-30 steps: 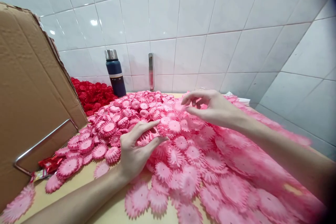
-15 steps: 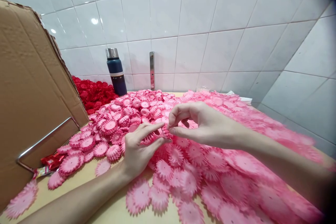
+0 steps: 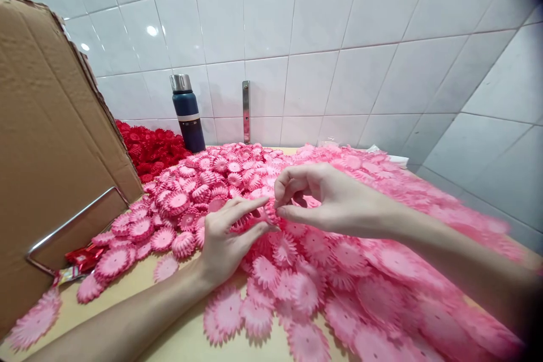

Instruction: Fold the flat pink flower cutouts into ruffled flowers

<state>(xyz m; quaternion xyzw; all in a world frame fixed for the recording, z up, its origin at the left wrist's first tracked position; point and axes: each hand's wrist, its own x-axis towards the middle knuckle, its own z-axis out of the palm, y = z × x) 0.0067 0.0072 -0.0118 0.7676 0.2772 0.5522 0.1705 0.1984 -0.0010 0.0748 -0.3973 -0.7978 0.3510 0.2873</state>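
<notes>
A wide heap of pink flower-shaped plastic pieces (image 3: pixel 339 260) covers the tan tabletop (image 3: pixel 182 339). My left hand (image 3: pixel 224 240) rests on the heap near the middle, its thumb and forefinger closed on a small stack of pink pieces (image 3: pixel 250 220). My right hand (image 3: pixel 326 198) meets it from the right. Its thumb and forefinger pinch a single pink piece (image 3: pixel 271 210) at the end of that stack. The two hands touch at the fingertips.
A large cardboard sheet (image 3: pixel 46 147) leans at the left with a metal bar (image 3: pixel 72 223) across it. Red flower pieces (image 3: pixel 148 150) lie behind it. A dark blue flask (image 3: pixel 186 113) stands by the white tiled wall. Red wrappers (image 3: pixel 82 260) lie near the cardboard.
My right hand came down from the back of the heap to my left hand's fingertips, carrying a pink piece. The left hand stayed in place holding its stack.
</notes>
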